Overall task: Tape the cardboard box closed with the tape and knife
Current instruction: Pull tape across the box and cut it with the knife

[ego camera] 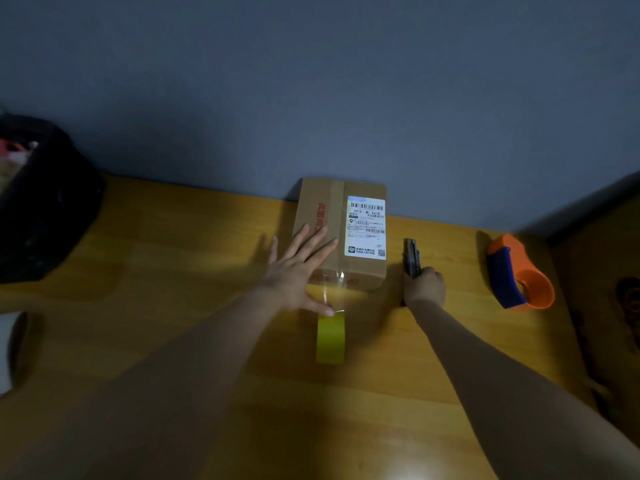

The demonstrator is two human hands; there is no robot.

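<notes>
A closed cardboard box [332,216] with a white shipping label lies on the wooden table against the wall. My left hand [299,271] rests flat on the box's near left part, fingers spread, thumb down by the tape. A yellow tape roll [330,337] stands on edge just in front of the box. A clear strip of tape [334,289] runs from the roll up onto the box's front edge. To the right of the box my right hand [424,287] is closed around the handle of a dark utility knife [412,254], which lies on the table pointing away from me.
An orange and blue tape dispenser [519,275] sits at the right near a side panel. A black bag [45,202] stands at the far left. A white object [7,351] shows at the left edge. The grey wall runs right behind the box.
</notes>
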